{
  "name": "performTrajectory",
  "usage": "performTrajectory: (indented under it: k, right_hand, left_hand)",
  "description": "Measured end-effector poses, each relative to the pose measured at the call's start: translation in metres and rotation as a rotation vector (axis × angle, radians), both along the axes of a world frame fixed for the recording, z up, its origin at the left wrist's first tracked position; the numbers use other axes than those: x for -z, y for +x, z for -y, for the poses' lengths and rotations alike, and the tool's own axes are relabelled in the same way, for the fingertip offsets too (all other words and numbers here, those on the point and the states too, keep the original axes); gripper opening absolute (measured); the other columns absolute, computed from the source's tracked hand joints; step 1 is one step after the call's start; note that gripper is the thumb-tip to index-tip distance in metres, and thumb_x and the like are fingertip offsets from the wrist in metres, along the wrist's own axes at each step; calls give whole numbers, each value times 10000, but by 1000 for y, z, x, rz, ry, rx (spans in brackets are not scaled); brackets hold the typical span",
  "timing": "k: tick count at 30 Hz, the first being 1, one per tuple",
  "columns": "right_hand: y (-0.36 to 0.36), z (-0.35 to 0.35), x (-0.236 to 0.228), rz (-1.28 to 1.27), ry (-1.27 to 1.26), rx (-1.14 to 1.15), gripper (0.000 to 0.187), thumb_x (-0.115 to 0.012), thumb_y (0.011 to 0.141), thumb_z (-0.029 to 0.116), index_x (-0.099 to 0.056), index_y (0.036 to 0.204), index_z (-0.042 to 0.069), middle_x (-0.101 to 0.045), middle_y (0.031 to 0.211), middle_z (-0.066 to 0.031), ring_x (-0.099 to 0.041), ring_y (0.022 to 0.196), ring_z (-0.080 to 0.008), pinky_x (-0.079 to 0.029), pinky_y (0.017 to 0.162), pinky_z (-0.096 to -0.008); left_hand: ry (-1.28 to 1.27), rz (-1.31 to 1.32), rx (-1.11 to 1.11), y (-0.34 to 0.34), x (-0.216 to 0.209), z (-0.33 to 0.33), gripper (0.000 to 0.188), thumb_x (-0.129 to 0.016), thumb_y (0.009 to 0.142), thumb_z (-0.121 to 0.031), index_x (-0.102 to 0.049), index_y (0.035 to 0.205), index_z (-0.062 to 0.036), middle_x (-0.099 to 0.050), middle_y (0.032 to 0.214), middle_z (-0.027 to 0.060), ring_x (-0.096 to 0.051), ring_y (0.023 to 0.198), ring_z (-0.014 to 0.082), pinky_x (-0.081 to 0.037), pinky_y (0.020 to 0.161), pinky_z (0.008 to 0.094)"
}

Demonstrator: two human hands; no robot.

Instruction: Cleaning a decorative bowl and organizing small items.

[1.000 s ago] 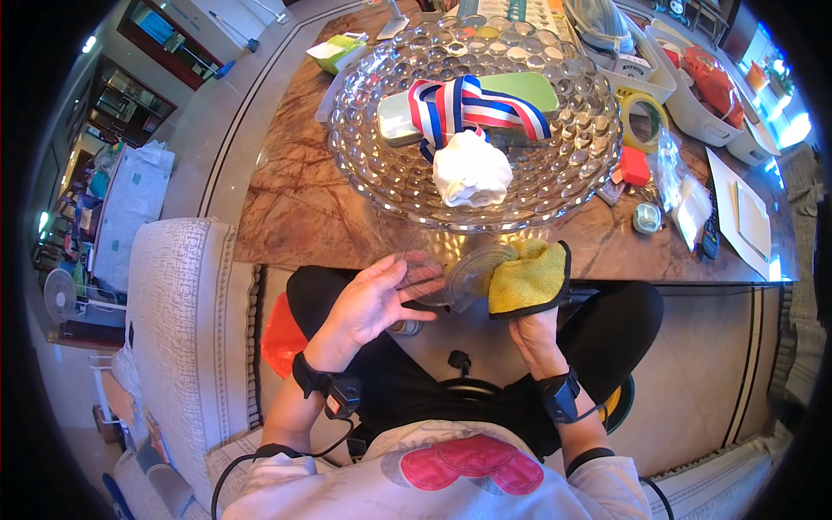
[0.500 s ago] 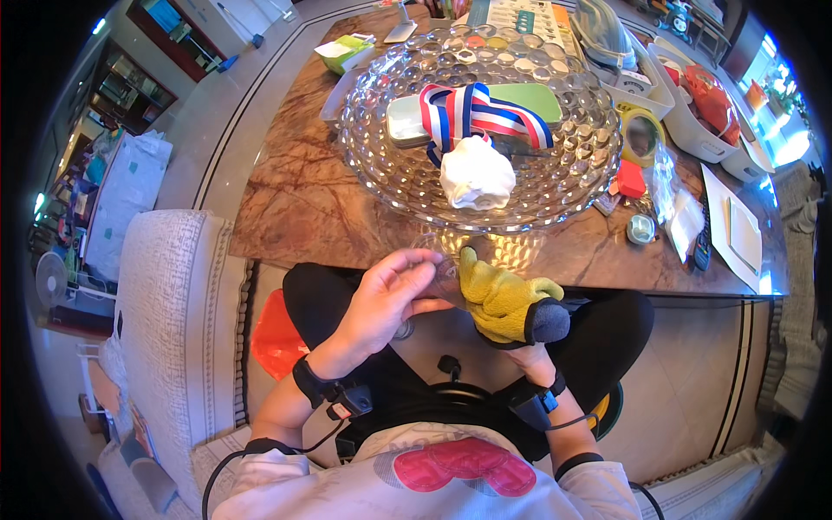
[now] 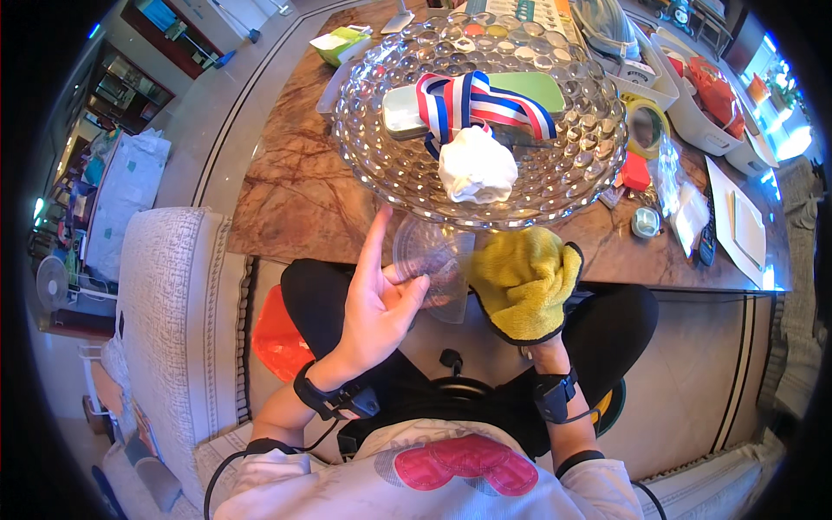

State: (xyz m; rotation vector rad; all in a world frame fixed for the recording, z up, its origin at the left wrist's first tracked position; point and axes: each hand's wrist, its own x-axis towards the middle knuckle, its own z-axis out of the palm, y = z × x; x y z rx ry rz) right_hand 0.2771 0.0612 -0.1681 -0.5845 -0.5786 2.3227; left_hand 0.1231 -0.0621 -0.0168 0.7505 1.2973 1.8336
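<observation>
My left hand [image 3: 377, 314] pinches a clear, round plastic lid or disc [image 3: 426, 247] by its near edge, its index finger stretched up along the side. The disc is tilted, just in front of the table edge. A yellow-green cloth with a dark border [image 3: 524, 282] drapes over my right hand [image 3: 547, 354], hiding its fingers; it comes close to the disc's right side. Beyond them stands a large bubbled glass bowl [image 3: 368, 156]. In it lie a case with a pale green part [image 3: 529, 94], a red, white and blue striped ribbon [image 3: 468, 100] and a crumpled white wad [image 3: 478, 166].
The brown marble table [image 3: 290, 195] spans the space ahead. On its right are white bins [image 3: 706, 130], a yellow tape roll [image 3: 646, 121], a red box [image 3: 635, 172], a small clear container [image 3: 645, 223] and papers [image 3: 737, 221]. A red bag [image 3: 279, 336] lies below left.
The disc has turned to face me more fully. My left index finger has straightened upward. The cloth now spreads wider over my right hand, its dark end no longer facing me.
</observation>
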Motion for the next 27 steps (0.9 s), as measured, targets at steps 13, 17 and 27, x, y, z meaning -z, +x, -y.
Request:
performTrajectory:
  k: [13,17,27]
  right_hand:
    - [-34,3,-81,-185,287,100,328,-547,833,105,-461,1138,21,-563,979,-90,-560,844,-142,-473,731,-276]
    - [-30,-2,-61,167,840,74,283,-579,793,48,-514,1063,-6,-588,956,-93,-578,779,-138,-487,643,-273]
    - [-30,11,-60,287,476,90,204,-507,863,56,-528,1060,7,-579,985,-60,-559,859,-146,-466,748,-277]
  left_hand:
    - [-143,-147,-29,14,2,0,622,-523,803,107,-224,1335,-8,-558,1091,162,-545,1022,171,-466,848,255]
    - [-273,-184,23,17,-1,1,601,-556,793,92,-271,1314,3,-573,1065,154,-559,996,163,-472,836,250]
    - [-175,24,-23,18,9,0,535,-552,787,102,-321,1262,14,-532,1106,141,-558,990,175,-495,825,282]
